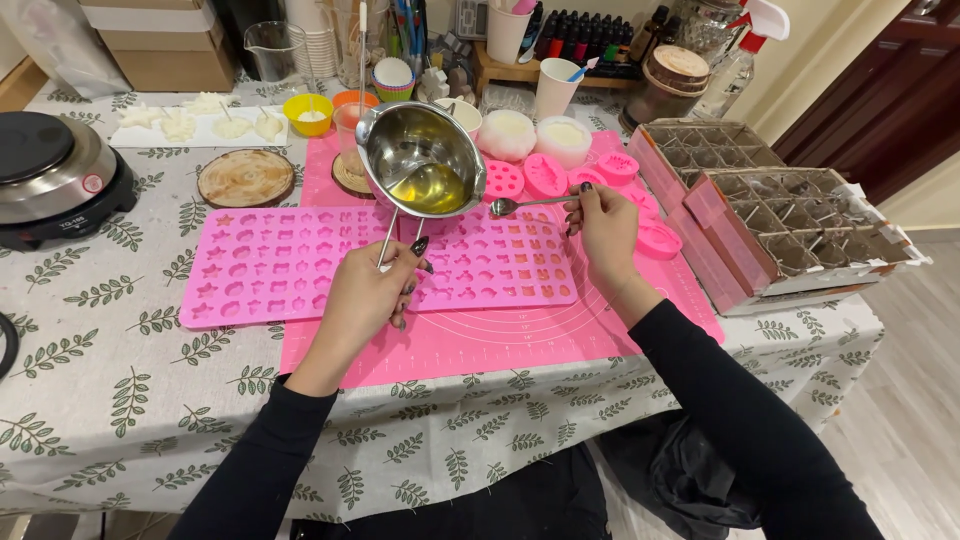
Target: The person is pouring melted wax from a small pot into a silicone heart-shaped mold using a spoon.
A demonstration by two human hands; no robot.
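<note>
The small round stainless-steel melting pot (422, 160), holding a shallow pool of clear yellow liquid, hangs tilted above the flat pink silicone mould tray (290, 265). It looks rigid, light and spill-prone, best held by its wire handle, where the left hand (370, 290) clamps it. The right hand (605, 225) pinches a metal spoon (530, 204) beside the rim.

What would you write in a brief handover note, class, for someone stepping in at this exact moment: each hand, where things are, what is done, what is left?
Left hand: grip shut on the wire handle of the steel pot, held tilted above the pink mould tray; yellow liquid pools inside.
Right hand: grip shut on the spoon, bowl beside the pot's rim.
Tray lies on the pink mat; small pink moulds behind.
Done: no tray cavities look filled, though that is hard to tell.
Left: the liquid is not yet in the tray.
</note>
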